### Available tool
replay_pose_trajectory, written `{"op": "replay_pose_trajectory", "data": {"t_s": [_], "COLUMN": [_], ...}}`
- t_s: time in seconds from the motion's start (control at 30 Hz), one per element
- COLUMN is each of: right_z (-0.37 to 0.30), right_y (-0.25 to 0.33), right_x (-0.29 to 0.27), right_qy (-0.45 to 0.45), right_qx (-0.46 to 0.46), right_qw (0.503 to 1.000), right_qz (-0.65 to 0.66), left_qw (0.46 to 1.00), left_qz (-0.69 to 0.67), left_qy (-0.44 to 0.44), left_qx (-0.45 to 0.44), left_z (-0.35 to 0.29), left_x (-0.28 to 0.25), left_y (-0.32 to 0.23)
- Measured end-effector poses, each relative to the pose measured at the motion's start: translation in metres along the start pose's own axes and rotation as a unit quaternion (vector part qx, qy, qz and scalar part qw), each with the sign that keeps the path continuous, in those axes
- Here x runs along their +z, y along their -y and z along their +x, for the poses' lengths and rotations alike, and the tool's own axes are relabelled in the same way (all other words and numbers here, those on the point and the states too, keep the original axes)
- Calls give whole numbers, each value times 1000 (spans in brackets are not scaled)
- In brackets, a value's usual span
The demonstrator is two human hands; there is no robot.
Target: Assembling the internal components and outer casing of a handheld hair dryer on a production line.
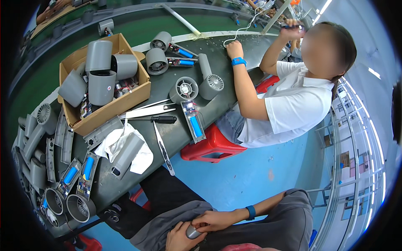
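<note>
Low over my lap, my left hand (183,238) is closed around a small grey rounded piece (193,232), with only its smooth end showing. My right hand (214,221), a blue band on its wrist, presses its fingers on the top of the same piece. What lies under the fingers is hidden. On the bench in front are a grey handle shell (129,154) on a white cloth (144,162), metal tweezers (163,147) and a black-handled screwdriver (164,119). An opened handheld fan (184,90) shows its blue battery (195,126) and circuit board.
A cardboard box (119,105) holds grey fan housings. Several opened fans (78,207) and shells crowd the bench's left end. A closed fan (212,86) lies farther along. A person in a white shirt (289,102) sits at right on a red stool (211,145).
</note>
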State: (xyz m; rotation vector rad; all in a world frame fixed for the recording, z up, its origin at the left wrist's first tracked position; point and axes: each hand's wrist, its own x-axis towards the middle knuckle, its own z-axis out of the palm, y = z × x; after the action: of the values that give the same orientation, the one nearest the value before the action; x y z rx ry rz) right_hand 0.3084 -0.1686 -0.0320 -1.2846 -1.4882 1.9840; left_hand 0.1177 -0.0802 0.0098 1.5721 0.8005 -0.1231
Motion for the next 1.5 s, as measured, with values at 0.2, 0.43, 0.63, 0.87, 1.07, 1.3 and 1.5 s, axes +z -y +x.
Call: {"op": "replay_pose_trajectory", "data": {"t_s": [0.2, 0.43, 0.63, 0.87, 1.07, 1.3, 1.5], "right_z": [-1, 2, 3, 25, 66, 79, 75], "right_y": [-5, -2, 12, 72, 112, 105, 97], "right_x": [5, 6, -17, -115, -164, -173, -170], "right_qy": [-35, -25, -73, -553, -669, -659, -662], "right_qx": [15, 12, -42, -183, -98, -96, -207], "right_qw": [999, 1000, 994, 739, 651, 701, 661], "right_qz": [18, 15, -77, -337, -344, -256, -285], "left_qw": [1000, 1000, 998, 996, 998, 997, 998], "left_qz": [6, -12, -10, -78, -47, -60, -53], "left_qy": [8, 9, -43, -33, -25, -45, -24], "left_qx": [-9, -8, 41, 15, 25, 27, 23], "left_z": [1, 0, 14, 9, 14, 16, 22], "left_x": [-3, 22, 15, 12, 16, 19, 14], "left_y": [0, 40, 40, 37, 32, 38, 41]}}
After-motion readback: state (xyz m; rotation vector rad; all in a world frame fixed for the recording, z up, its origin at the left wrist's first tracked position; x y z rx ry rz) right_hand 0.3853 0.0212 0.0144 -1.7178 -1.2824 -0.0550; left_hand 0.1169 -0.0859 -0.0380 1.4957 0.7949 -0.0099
